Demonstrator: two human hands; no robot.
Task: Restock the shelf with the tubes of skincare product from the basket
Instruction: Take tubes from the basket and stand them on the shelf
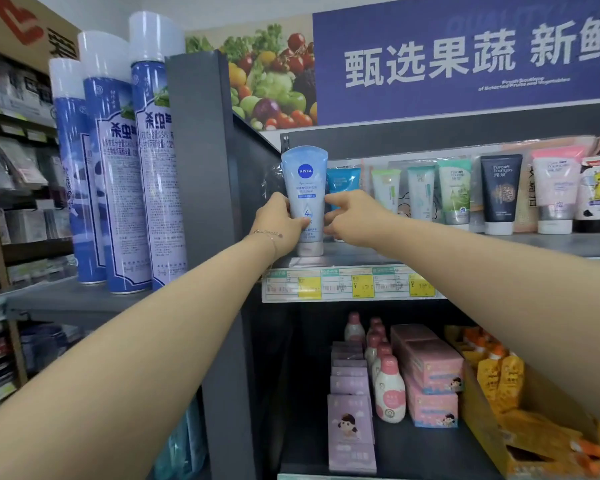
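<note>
Here, in the head view, both arms reach up to the shelf (551,242). A pale blue tube (304,188) stands upright, cap down, at the shelf's left end, close to the front edge and just beside the dark side panel (201,150). Its cap seems to rest on the shelf board.

The left hand (281,223) grips the tube's lower half from the left, with the thumb lying across the front. A thin bracelet (267,233) sits on that wrist. The right hand (352,216) holds the tube from the right, its curled fingers meeting that side.

Behind and to the right, other tubes (501,192) stand cap down in a row along the same shelf, running towards its right end. A price strip (350,284) with yellow tags runs along the front edge.

Left of the side panel, three tall blue spray cans (125,168) stand on a neighbouring shelf. Above hangs a blue sign (465,53) with white lettering beside pictures of fruit and vegetables.

On the lower shelf (430,455) stand pink-capped bottles (389,389), pink boxes (430,368), lilac boxes (350,427) and orange pouches (499,375).
</note>
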